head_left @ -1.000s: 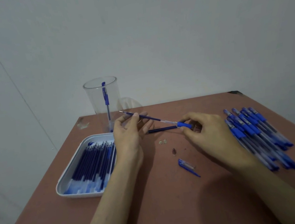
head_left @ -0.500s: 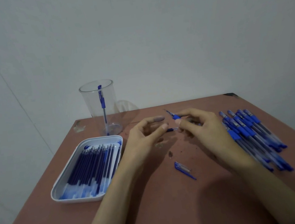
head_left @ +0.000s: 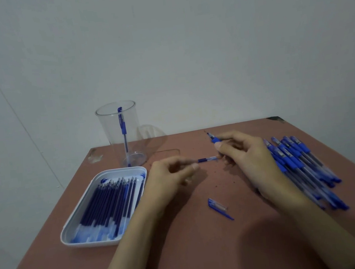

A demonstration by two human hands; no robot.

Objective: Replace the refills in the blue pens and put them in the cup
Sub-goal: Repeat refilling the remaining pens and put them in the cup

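My right hand (head_left: pixel 251 161) grips a blue pen (head_left: pixel 214 139) by its barrel, and the blue grip and tip stick out up and to the left. My left hand (head_left: pixel 170 177) pinches the end of a dark blue refill (head_left: pixel 207 159) that reaches across toward my right fingers. A clear plastic cup (head_left: pixel 113 128) stands at the back of the table with one blue pen (head_left: pixel 123 127) upright inside. A white tray (head_left: pixel 72 233) to the left holds several dark blue refills (head_left: pixel 108 201). A loose blue pen cap (head_left: pixel 218 207) lies in front of my hands.
A pile of several blue pens (head_left: pixel 298 164) lies on the right side of the reddish table (head_left: pixel 187 256), partly under my right wrist. The wall stands close behind the cup. The table's left edge runs just beside the tray.
The long refill my left hand held a second ago is out of the pen. My left fingers have closed on a refill between the hands, and my right hand has tilted the pen tip up.
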